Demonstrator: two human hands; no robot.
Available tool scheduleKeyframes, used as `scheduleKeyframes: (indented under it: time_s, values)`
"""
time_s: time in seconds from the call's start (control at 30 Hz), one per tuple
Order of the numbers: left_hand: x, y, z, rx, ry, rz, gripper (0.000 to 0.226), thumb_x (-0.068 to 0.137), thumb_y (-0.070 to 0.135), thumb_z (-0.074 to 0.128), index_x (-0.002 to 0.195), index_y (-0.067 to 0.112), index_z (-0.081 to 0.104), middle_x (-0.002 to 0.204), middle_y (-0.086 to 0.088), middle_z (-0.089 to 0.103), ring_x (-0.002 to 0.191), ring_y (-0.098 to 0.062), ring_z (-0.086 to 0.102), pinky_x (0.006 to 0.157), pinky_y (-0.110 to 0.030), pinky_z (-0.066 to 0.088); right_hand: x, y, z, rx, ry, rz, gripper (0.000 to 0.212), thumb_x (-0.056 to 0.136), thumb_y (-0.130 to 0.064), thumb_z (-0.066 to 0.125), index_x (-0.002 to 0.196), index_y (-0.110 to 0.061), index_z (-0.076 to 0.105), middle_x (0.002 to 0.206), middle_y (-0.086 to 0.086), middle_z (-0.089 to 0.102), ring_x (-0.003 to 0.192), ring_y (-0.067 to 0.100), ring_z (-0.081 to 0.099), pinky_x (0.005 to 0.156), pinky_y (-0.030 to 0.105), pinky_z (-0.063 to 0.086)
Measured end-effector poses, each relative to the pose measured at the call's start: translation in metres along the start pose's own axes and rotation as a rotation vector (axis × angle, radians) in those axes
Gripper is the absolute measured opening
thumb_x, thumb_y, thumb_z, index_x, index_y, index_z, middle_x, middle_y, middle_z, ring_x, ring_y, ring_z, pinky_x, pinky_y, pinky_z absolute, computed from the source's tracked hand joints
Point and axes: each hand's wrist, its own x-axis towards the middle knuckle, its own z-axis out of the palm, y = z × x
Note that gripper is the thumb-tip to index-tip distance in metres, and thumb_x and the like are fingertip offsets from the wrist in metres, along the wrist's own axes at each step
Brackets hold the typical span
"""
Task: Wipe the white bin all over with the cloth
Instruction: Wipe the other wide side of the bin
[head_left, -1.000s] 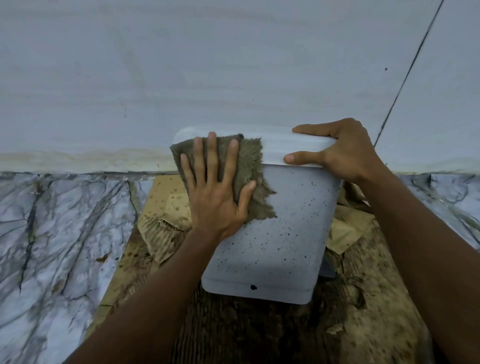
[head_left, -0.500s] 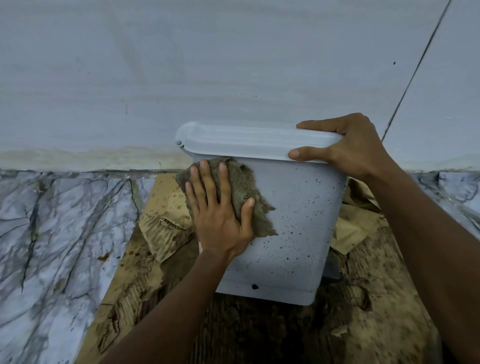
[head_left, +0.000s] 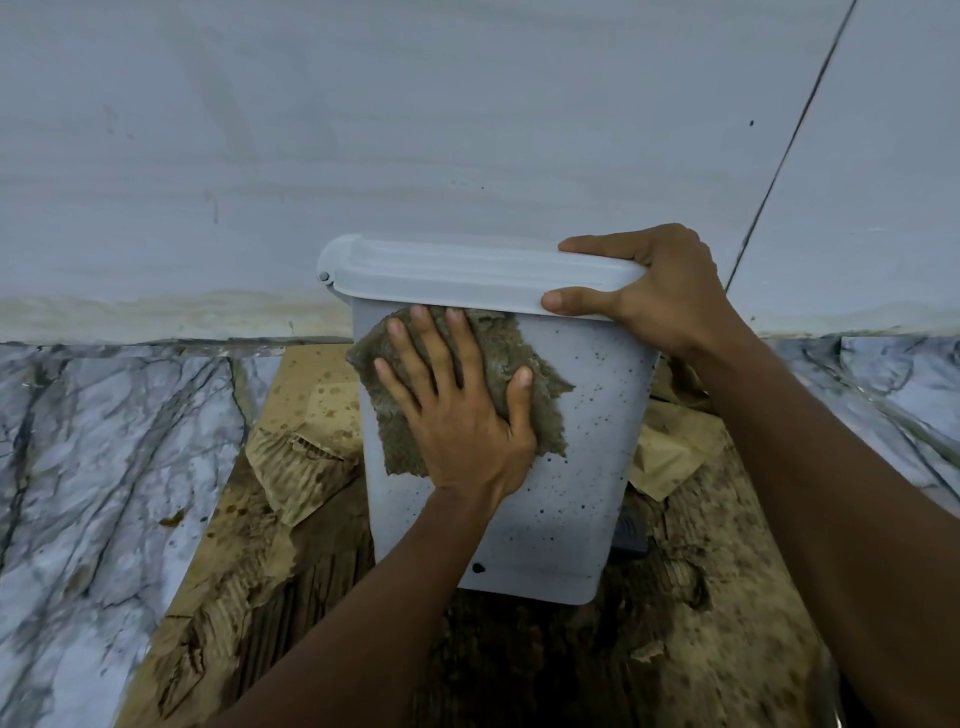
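Observation:
The white bin (head_left: 566, 493) stands tilted toward me, its lid (head_left: 457, 270) closed and its near wall speckled with dark spots. A grey-brown cloth (head_left: 498, 348) lies flat against the upper part of that wall, just under the lid's edge. My left hand (head_left: 457, 410) presses on the cloth with fingers spread. My right hand (head_left: 649, 291) grips the right end of the lid, thumb on the front edge and fingers over the top.
The bin rests on stained, torn brown cardboard (head_left: 291, 467) spread over a marble-patterned floor (head_left: 104, 467). A pale wall (head_left: 415, 130) rises right behind the bin. A dark object (head_left: 631, 530) shows at the bin's lower right.
My left hand slid the cloth from the lid's front edge down onto the near wall, then rightward. The right hand kept its grip on the lid.

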Motion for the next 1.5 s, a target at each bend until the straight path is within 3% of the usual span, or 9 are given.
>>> scheduleKeyframes:
  time_s: [0.17, 0.4, 0.57, 0.77, 0.93, 1.17, 1.3, 1.37, 1.5]
  values:
    - [-0.013, 0.028, 0.007, -0.011, -0.057, 0.107, 0.077, 0.102, 0.054, 0.036, 0.159, 0.008, 0.015, 0.167, -0.019, 0.005, 0.155, -0.042, 0.001, 0.122, -0.065, 0.003, -0.001, 0.003, 0.0, 0.012, 0.018, -0.002, 0.068, 0.05, -0.081, 0.075, 0.105, -0.042, 0.077, 0.114, -0.018, 0.074, 0.109, 0.006, 0.066, 0.094, 0.043, 0.055]
    - [-0.025, 0.058, 0.016, 0.0, -0.122, 0.18, 0.075, 0.102, 0.057, 0.03, 0.16, 0.015, 0.007, 0.167, -0.016, 0.001, 0.156, -0.038, -0.002, 0.123, -0.062, 0.0, 0.0, 0.003, 0.0, 0.0, 0.018, -0.013, 0.066, 0.051, -0.078, 0.075, 0.106, -0.042, 0.076, 0.114, -0.022, 0.072, 0.114, 0.002, 0.064, 0.102, 0.04, 0.051]
    - [-0.03, 0.067, 0.026, 0.058, -0.151, 0.312, 0.077, 0.101, 0.057, 0.038, 0.159, 0.018, 0.004, 0.167, -0.01, -0.002, 0.156, -0.033, -0.008, 0.124, -0.06, -0.003, 0.002, 0.005, -0.002, -0.041, 0.0, -0.047, 0.068, 0.055, -0.078, 0.072, 0.111, -0.041, 0.074, 0.118, -0.023, 0.071, 0.119, 0.001, 0.061, 0.105, 0.04, 0.049]
    - [-0.034, 0.054, 0.026, 0.065, -0.163, 0.502, 0.075, 0.099, 0.054, 0.047, 0.159, 0.021, 0.016, 0.166, -0.01, 0.006, 0.156, -0.031, -0.007, 0.124, -0.057, -0.007, -0.001, 0.008, 0.0, -0.146, 0.033, -0.141, 0.07, 0.06, -0.082, 0.066, 0.117, -0.041, 0.071, 0.122, -0.02, 0.069, 0.119, 0.002, 0.058, 0.104, 0.039, 0.047]
    - [-0.065, 0.027, 0.03, 0.074, -0.21, 0.55, 0.073, 0.101, 0.055, 0.039, 0.161, 0.022, 0.013, 0.17, -0.009, -0.004, 0.157, -0.032, -0.002, 0.124, -0.056, -0.004, -0.005, 0.013, 0.006, -0.271, 0.092, -0.175, 0.065, 0.073, -0.081, 0.059, 0.124, -0.042, 0.066, 0.124, -0.018, 0.061, 0.118, 0.01, 0.051, 0.098, 0.042, 0.044]
    - [-0.137, -0.031, 0.028, 0.179, -0.393, 0.731, 0.079, 0.1, 0.053, 0.042, 0.163, 0.02, 0.008, 0.17, -0.011, -0.009, 0.157, -0.032, -0.006, 0.124, -0.056, -0.01, -0.011, 0.017, 0.012, -0.246, 0.171, -0.165, 0.057, 0.079, -0.074, 0.064, 0.124, -0.04, 0.065, 0.129, -0.019, 0.063, 0.122, 0.009, 0.053, 0.099, 0.033, 0.043]
    - [-0.112, -0.038, 0.022, 0.161, -0.407, 0.879, 0.073, 0.101, 0.054, 0.039, 0.162, 0.024, 0.014, 0.17, -0.007, -0.007, 0.157, -0.028, -0.004, 0.124, -0.052, -0.01, -0.008, 0.017, 0.013, -0.216, 0.175, -0.131, 0.055, 0.078, -0.071, 0.067, 0.124, -0.041, 0.066, 0.129, -0.021, 0.063, 0.122, 0.007, 0.051, 0.098, 0.026, 0.038]
    - [-0.081, -0.027, 0.021, 0.14, -0.363, 0.832, 0.074, 0.1, 0.057, 0.041, 0.162, 0.026, 0.014, 0.17, -0.006, -0.01, 0.157, -0.027, -0.006, 0.124, -0.052, -0.011, -0.005, 0.017, 0.014, -0.211, 0.175, -0.118, 0.054, 0.078, -0.071, 0.068, 0.123, -0.042, 0.066, 0.128, -0.021, 0.063, 0.121, 0.007, 0.051, 0.099, 0.028, 0.04]
    - [-0.027, 0.012, 0.021, 0.095, -0.252, 0.552, 0.076, 0.101, 0.06, 0.033, 0.161, 0.023, 0.005, 0.168, -0.01, -0.01, 0.156, -0.03, -0.011, 0.123, -0.056, -0.01, -0.005, 0.018, 0.016, -0.207, 0.188, -0.127, 0.055, 0.078, -0.072, 0.067, 0.123, -0.041, 0.067, 0.127, -0.02, 0.064, 0.119, 0.008, 0.052, 0.1, 0.032, 0.042]
